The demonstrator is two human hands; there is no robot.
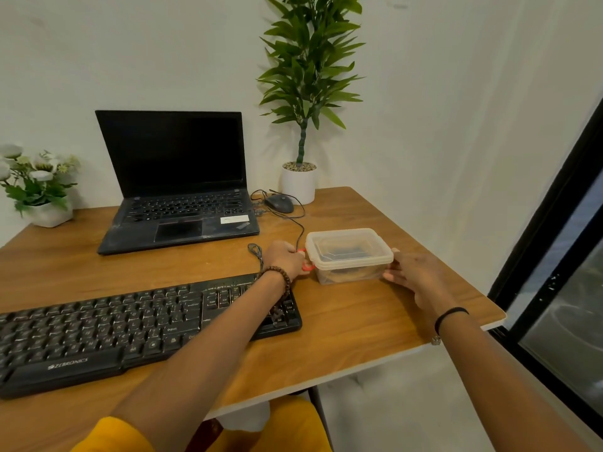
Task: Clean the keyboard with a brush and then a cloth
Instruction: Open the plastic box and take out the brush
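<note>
While both hands clasp a lidded translucent plastic box (349, 256), left hand (284, 259) curled on its red latch (306, 265), right hand (414, 275) flat against the opposite end, black ridged keyboard (130, 324) below the left wrist, wood-grain desk (375, 321)

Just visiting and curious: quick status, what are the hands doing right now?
Left hand on the red latch, right hand bracing the lidded plastic box. Keyboard untouched; left forearm crosses over it. Box contents unclear.
</note>
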